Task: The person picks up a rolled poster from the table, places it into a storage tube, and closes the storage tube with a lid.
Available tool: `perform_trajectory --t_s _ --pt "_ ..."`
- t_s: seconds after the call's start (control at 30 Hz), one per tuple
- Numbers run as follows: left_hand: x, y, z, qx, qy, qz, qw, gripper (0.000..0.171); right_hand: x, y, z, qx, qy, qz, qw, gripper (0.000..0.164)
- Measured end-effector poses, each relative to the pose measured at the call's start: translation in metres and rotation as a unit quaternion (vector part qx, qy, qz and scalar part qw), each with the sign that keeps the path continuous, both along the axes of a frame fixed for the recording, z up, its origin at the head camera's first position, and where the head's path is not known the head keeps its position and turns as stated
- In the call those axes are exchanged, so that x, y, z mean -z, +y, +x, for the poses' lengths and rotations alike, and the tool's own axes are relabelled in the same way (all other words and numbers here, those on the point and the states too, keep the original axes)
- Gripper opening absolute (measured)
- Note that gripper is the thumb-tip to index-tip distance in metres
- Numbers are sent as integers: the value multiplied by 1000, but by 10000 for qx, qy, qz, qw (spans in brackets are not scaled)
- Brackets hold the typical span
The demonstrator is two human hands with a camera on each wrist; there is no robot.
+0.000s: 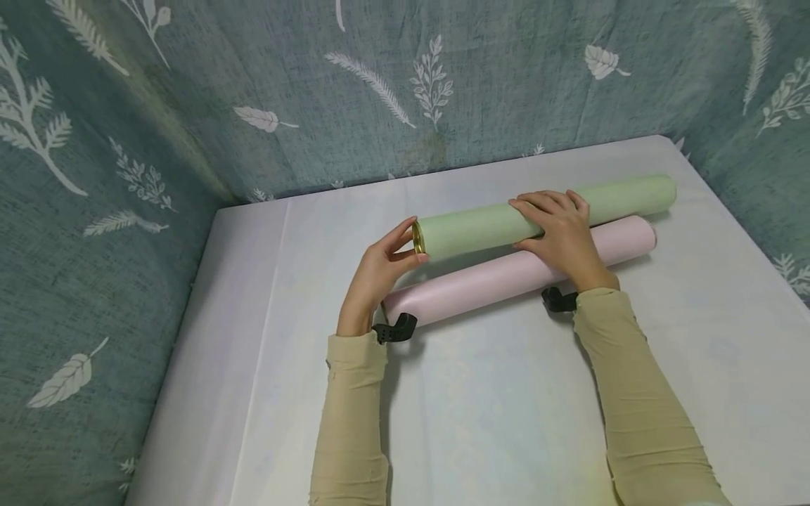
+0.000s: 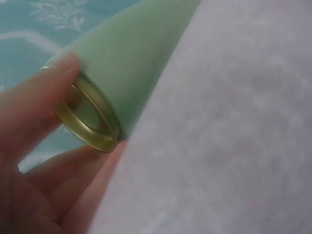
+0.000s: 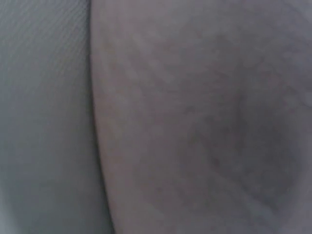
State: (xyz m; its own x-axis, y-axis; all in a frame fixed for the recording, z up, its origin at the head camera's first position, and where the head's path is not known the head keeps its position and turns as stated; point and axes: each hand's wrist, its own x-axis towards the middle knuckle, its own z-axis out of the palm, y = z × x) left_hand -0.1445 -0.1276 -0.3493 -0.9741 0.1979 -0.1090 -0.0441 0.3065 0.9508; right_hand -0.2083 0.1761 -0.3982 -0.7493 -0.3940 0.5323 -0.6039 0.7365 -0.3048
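Note:
A long pale green tube with a gold metal rim at its left end lies slantwise behind a pink tube. My left hand grips the rim end, fingers on the far side and thumb on the near side. In the left wrist view, the fingers reach around the gold ring, whose middle is hollow. Farther along, my right hand holds the green tube from above, its fingers over the top and thumb toward the pink tube. The right wrist view is filled by blurred close surfaces.
Both tubes are over a white table. Behind the table and along its sides hangs a teal cloth with white leaf prints. A black wrist mount on the left arm overlaps the pink tube's left end.

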Motion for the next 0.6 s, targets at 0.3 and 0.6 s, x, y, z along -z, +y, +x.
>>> perform_trajectory --t_s 0.3,0.6 --pt "7 3 -7 -9 -251 -172 9995 65 -4 -1 1 26 -498 194 9986 74" --pt "13 -3 -8 -252 -151 -486 9984 67 -9 -6 1 -130 -740 374 9965 77"
